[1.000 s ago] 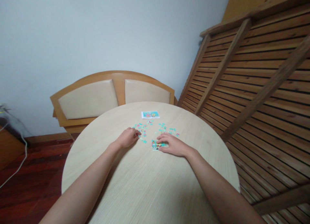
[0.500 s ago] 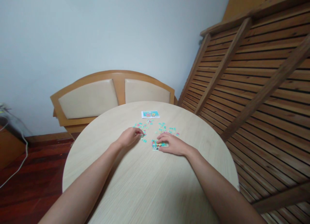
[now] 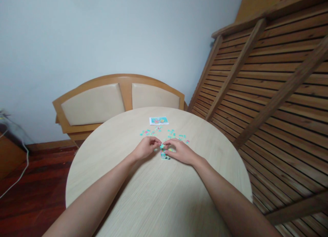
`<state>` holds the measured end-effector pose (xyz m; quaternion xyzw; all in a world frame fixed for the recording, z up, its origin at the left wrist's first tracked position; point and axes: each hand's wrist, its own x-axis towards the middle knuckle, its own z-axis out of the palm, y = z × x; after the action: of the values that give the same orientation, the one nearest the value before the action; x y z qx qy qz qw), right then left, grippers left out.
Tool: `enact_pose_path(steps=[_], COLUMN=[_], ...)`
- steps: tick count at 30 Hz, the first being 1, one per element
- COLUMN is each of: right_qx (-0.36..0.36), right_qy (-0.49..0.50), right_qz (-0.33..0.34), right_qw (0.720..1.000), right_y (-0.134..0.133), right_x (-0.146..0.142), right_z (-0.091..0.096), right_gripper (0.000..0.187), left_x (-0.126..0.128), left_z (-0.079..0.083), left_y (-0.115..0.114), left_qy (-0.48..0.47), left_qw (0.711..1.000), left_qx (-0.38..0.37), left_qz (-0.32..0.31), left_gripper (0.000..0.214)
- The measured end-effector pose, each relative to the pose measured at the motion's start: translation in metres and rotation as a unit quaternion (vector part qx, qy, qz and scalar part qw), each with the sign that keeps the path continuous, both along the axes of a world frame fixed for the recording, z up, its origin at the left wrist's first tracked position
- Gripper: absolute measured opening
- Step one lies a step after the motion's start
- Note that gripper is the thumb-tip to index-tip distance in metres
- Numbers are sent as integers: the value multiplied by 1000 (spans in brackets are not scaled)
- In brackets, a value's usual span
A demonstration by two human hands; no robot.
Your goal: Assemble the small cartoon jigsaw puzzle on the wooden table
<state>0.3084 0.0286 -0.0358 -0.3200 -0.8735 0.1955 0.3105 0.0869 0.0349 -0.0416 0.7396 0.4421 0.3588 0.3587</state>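
1. Between the two hands, at mid-bench: left hand (image 3: 146, 148) and right hand (image 3: 179, 150) brought tip to tip over a small turquoise puzzle piece (image 3: 162, 146), apparently pinched by fingers of both hands; exact contact too small to confirm.
2. Just beneath the fingers: joined patch of puzzle (image 3: 164, 155), flat on the round bench (image 3: 153, 196), partly hidden by the right hand.
3. Beyond the fingers: loose pieces (image 3: 153, 132) scattered near, with a reference picture card (image 3: 159, 120) further off.
4. Handling, judged: piece light, thin, stiff card; easily bent at its tabs, prone to slide on the smooth bench. Best taken by its edges between thumb and forefinger, tabs left free.
5. Well beyond the fingers: cushioned seat back (image 3: 118, 100); to their right, slatted wooden frame (image 3: 269, 76).
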Motion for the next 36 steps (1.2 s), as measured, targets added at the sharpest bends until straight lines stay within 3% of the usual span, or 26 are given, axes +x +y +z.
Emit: enact_pose_path(steps=[5, 8, 12, 16, 23, 30, 36], right_qx=[-62, -92, -82, -59, -67, -19, -27], right_qy=[68, 88, 65, 23, -24, -62, -66], right_qz=[-25, -29, -55, -65, -46, -101, -141], right_qw=[995, 991, 993, 996, 996, 993, 987], right_y=[-4, -4, 0, 4, 6, 8, 12], right_x=[-9, -9, -7, -3, 0, 2, 3], right_z=[1, 2, 0, -5, -9, -11, -13], right_gripper=[25, 22, 20, 25, 32, 30, 25], left_x=[8, 7, 2, -1, -2, 1, -1], left_z=[-3, -4, -2, 1, 0, -1, -4], left_y=[-2, -2, -7, -14, -15, -6, 29], left_qy=[-52, -36, 100, 253, 283, 293, 383], left_qw=[998, 999, 992, 955, 940, 935, 902], left_qx=[-15, -8, 75, 153, 184, 200, 177], left_qz=[11, 0, -4, -17, -52, 15, 89], left_gripper=[33, 31, 27, 36, 36, 30, 41])
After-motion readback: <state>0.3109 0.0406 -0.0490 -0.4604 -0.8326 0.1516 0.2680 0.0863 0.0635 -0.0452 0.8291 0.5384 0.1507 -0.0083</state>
